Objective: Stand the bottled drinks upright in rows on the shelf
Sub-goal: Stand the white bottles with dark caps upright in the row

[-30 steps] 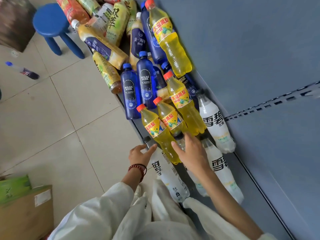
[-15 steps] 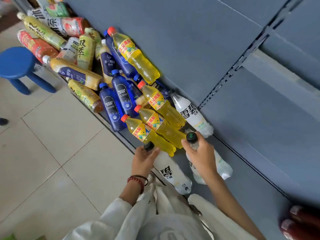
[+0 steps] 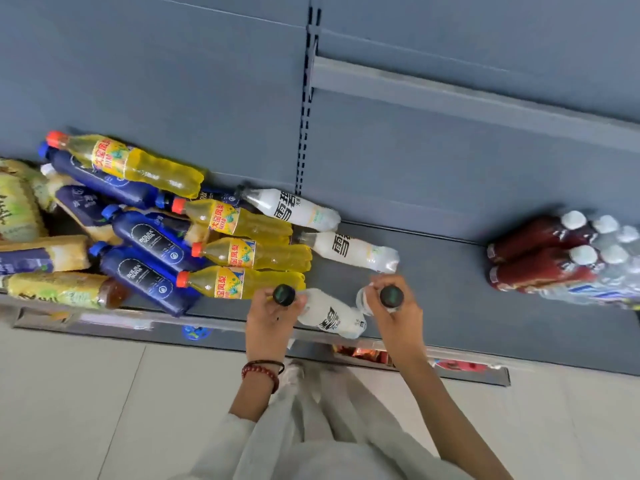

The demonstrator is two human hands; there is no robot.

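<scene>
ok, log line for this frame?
left hand: holds white bottle by neck | right hand: holds second white bottle by neck | stage: placing

Near the shelf [image 3: 450, 306] front edge, a tilted white bottle [image 3: 329, 317] leans beside a near-upright white bottle [image 3: 363, 301], both black-capped; yellow bottles [image 3: 263, 254] lie toward the shelf's left end.

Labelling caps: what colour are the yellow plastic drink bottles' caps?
Orange-red screw caps, clearest in the head view.
</scene>
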